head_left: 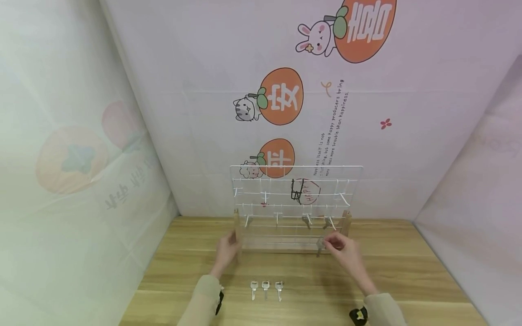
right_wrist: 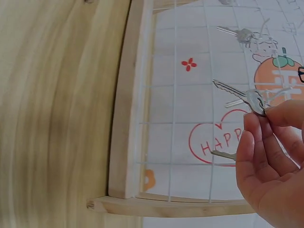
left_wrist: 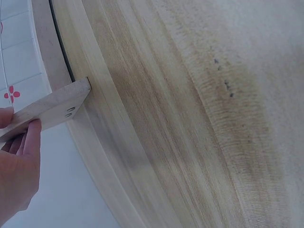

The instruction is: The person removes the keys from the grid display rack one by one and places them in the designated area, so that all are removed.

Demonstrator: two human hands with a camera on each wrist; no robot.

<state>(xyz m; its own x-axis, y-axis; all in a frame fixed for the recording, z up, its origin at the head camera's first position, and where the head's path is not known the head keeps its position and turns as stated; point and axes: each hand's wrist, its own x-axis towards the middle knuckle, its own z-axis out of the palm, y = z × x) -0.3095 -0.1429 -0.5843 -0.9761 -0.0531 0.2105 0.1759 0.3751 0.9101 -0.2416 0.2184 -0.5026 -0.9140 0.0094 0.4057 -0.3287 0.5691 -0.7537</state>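
A white wire grid rack [head_left: 295, 167] stands upright in a wooden frame, with several hooks on its wires. My right hand [head_left: 345, 251] pinches a silver key [head_left: 320, 244] in front of the grid's lower right part. In the right wrist view, thumb and fingertips hold this key [right_wrist: 255, 100] by its head, blade pointing away. Other keys hang on the hooks behind it, among them one key [right_wrist: 244, 35] farther along. My left hand [head_left: 226, 250] grips the frame's left wooden upright [left_wrist: 52, 107], thumb on one face and fingers on the other.
Three keys, a left key [head_left: 254, 289], a middle key [head_left: 266, 286] and a right key [head_left: 279, 287], lie in a row on the wooden table [head_left: 195, 253] before the rack. A black clip-like piece [head_left: 296, 195] hangs on the grid. Printed cloth [head_left: 204, 113] walls surround the table.
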